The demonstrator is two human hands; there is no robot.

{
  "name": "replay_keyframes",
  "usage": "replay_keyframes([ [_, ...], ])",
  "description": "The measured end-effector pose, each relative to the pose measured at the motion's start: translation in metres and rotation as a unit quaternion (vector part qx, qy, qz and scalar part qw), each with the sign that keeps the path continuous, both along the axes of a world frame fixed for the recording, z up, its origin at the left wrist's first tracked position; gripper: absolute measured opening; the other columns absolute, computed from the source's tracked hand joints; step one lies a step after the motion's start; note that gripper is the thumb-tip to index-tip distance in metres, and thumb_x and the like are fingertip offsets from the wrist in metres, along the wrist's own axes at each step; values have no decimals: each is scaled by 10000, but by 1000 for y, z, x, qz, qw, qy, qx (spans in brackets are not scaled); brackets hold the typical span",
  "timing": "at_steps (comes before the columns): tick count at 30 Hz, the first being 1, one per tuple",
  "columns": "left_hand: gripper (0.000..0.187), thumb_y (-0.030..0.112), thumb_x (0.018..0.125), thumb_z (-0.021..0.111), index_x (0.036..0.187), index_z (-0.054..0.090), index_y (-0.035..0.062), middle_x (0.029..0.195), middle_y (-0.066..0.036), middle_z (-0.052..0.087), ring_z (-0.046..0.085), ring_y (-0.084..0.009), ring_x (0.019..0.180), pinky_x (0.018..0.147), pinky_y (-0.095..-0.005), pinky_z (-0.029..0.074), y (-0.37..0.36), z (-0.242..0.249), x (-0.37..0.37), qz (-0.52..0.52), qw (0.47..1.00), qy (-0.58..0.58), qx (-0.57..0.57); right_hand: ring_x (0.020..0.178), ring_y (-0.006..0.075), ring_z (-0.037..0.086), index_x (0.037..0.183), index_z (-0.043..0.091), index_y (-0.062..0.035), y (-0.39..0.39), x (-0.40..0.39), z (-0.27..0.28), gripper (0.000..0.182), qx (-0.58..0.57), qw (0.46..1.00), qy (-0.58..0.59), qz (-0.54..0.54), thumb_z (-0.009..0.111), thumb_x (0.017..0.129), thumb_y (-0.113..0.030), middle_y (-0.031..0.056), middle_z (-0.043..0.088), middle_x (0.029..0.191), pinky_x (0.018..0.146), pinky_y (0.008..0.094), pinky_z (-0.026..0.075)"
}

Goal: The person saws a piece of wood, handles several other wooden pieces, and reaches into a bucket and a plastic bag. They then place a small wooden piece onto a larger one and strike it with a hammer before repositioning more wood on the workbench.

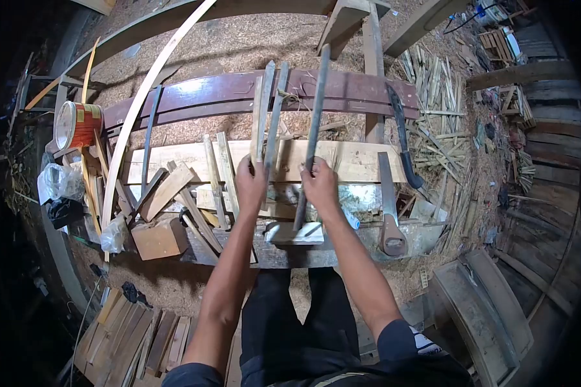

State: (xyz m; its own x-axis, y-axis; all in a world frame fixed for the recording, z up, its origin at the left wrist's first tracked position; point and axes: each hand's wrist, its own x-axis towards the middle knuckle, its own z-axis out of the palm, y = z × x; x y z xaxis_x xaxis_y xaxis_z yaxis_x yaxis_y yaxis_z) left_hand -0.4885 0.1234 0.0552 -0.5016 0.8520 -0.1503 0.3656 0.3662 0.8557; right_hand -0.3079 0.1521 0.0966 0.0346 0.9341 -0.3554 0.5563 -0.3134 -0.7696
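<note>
My right hand [319, 182] is closed around a long grey-brown wooden strip [318, 103], held at a slant over the bench. My left hand [250, 186] is closed at the lower end of a narrow pale wooden strip [257, 122]. Two greyish strips lie close beside it, a pointed one [268, 97] and another [278, 106]; whether the left fingers also grip these is hard to see. Below the right hand, a small white-topped block [294, 233] sits at the bench's near edge. A wide pale plank [361, 161] spans the bench behind both hands.
A handsaw [388, 200] and a black-handled blade [403, 138] lie at right. Left are a red bucket [87, 124], a wooden block [160, 238], a plastic bag [61, 182] and a long bowed strip [150, 80]. Dark red boards [213, 93] cross behind. Shavings cover the floor.
</note>
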Motion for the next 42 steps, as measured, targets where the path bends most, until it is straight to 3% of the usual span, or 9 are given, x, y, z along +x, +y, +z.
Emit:
replay_keyframes([
  [3,410,245,979,657,1244,633,-66,969,-150,720,660,-196,848,780,-338,526,0,-5,-38,-11,999,9,-49,851,482,673,1017,614,21,11,-36,10,313,-9,999,-35,39,705,922,-264,250,703,860,771,549,518],
  [9,533,283,938,720,1307,603,-84,1030,-180,728,672,-197,892,821,-340,533,1,-12,-71,-26,990,1,-140,892,485,664,1013,594,60,17,-73,-28,324,-42,993,-100,54,726,905,-216,300,676,936,812,534,537],
  [16,417,129,940,701,1286,609,-84,1092,-153,723,677,-177,960,871,-318,542,-9,-47,-94,-61,988,-111,-89,1085,423,585,1213,604,63,5,-85,-44,387,248,957,-139,53,684,913,-168,254,583,1149,972,484,475],
  [21,363,73,940,679,1273,623,-60,1031,-90,711,649,-122,851,737,-258,528,-10,-30,-98,-51,959,-255,-113,921,294,676,1236,622,51,-31,-89,-24,394,146,981,-47,118,700,920,-171,177,679,1043,830,397,538],
  [23,337,68,949,671,1261,627,-51,1003,-69,701,626,-94,806,684,-238,506,-15,-18,-91,-41,948,-296,-108,820,298,714,1182,661,27,-44,-96,-8,366,-79,979,148,112,722,908,-209,166,722,922,749,418,564],
  [27,322,77,941,676,1243,647,-32,1059,-81,718,671,-122,870,714,-263,557,-26,-8,-83,-50,934,-346,-66,865,231,748,1186,679,31,-79,-87,-35,432,-46,986,127,94,775,885,-264,177,746,952,781,356,581],
  [28,328,85,944,682,1250,645,-30,1065,-82,719,673,-122,873,713,-261,558,-31,-5,-80,-52,934,-347,-69,894,104,691,1218,648,76,-84,-80,-32,401,-50,986,104,120,752,920,-172,116,740,992,768,267,560],
  [32,348,105,948,701,1264,637,-29,1077,-81,720,672,-114,889,711,-254,558,-41,10,-65,-52,934,-347,-60,905,127,689,1185,662,104,-101,-65,-29,328,-127,948,292,27,734,945,-107,111,733,1025,783,268,558],
  [42,244,151,1026,608,1214,701,29,1033,-51,734,663,-111,894,745,-266,524,-81,26,0,-138,932,-331,-58,811,174,716,1079,579,17,-127,4,-7,177,-13,967,253,-37,607,1013,-145,143,715,921,687,312,558],
])
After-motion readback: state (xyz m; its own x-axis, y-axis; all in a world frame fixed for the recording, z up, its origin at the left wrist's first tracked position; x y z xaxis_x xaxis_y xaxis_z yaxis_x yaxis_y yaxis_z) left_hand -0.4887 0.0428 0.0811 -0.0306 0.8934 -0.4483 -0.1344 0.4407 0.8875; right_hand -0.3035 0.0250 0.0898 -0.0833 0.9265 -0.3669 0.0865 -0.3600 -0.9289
